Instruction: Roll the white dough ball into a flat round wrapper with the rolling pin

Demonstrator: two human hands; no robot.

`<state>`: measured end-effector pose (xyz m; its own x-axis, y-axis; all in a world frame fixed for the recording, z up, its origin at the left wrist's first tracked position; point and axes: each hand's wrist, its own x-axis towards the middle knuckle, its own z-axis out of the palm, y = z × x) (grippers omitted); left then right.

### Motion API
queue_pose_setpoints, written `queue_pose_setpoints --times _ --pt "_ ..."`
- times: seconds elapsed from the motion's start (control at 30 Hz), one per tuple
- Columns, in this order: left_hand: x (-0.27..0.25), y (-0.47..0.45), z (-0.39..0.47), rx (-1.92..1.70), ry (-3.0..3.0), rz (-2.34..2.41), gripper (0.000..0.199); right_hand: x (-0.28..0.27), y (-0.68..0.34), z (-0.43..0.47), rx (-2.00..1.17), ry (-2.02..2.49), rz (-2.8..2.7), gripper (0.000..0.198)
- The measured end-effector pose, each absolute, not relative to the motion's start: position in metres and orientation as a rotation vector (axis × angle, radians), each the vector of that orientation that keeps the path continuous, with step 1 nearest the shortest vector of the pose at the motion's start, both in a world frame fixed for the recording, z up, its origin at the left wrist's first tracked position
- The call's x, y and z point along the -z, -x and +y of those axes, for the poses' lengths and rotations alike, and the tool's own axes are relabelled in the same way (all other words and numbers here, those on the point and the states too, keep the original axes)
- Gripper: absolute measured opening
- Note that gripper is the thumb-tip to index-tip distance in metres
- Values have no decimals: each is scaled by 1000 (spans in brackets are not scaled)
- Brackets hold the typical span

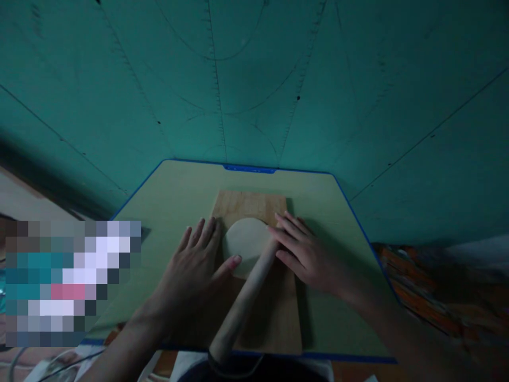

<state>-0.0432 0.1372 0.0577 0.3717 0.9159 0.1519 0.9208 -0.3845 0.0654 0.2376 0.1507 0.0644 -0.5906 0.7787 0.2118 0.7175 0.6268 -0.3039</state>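
A round, flat sheet of dough [247,241] lies on a wooden board [256,204]. My left hand [201,265] is at the dough's left side, fingers spread over the board's edge and thumb on the dough. A pale rolling pin [248,297] slants across the board, its far end by the dough's right edge and its near end past the board's front. Beside that far end is my right hand [300,246], its fingers stretched out and not wrapped round the pin. Whether its palm presses on the pin is hard to see.
The board rests on a pale table [330,223] with a blue rim. A green wall [254,79] with drawn lines stands behind the table. Orange-patterned material [413,292] lies low at the right. A pixelated patch hides part of the left side.
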Motion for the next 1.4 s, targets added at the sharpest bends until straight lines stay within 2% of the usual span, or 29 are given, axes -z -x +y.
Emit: queue_pose_setpoints --times 0.13,0.4,0.7,1.07,1.23,1.4 --pt "-55 45 130 204 2588 -1686 75 -60 -238 150 -295 1198 -2492 51" --pt "-50 54 118 221 2636 -1664 77 -55 -241 149 -314 1174 -2480 54" --pt "-44 66 107 263 2681 -1688 65 -49 -241 149 -295 1178 -2480 52" --pt "-47 49 115 289 2725 -1675 81 -47 -243 149 -304 1175 -2481 53" --pt "-46 66 110 250 2653 -1671 71 -46 -243 149 -308 1179 -2477 53" --pt "-49 55 123 202 2641 -1650 81 -46 -242 149 -306 1182 -2488 54"
